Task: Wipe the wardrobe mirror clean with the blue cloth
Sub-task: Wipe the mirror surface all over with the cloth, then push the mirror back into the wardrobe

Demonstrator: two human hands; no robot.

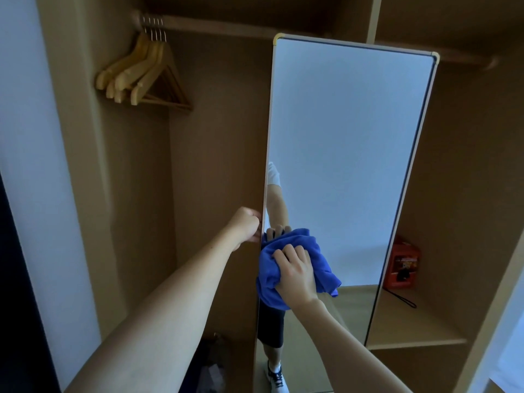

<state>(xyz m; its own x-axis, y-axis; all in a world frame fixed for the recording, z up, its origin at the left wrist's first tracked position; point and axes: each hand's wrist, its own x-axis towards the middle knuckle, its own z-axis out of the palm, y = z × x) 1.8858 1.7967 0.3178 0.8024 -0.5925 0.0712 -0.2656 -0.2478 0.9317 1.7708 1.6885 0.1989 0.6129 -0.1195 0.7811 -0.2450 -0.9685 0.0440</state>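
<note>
fingers (286,252) of right hand (296,272) curl into bunched, crumpled blue cloth (304,243) against mirror (348,143).

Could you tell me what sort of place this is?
Probably a bedroom or hotel-room wardrobe: wooden hangers hang on a rail, and a framed mirror stands before open shelves.

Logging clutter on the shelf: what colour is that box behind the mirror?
The box is orange-red with a dark picture on its front; the head view shows it.
</note>
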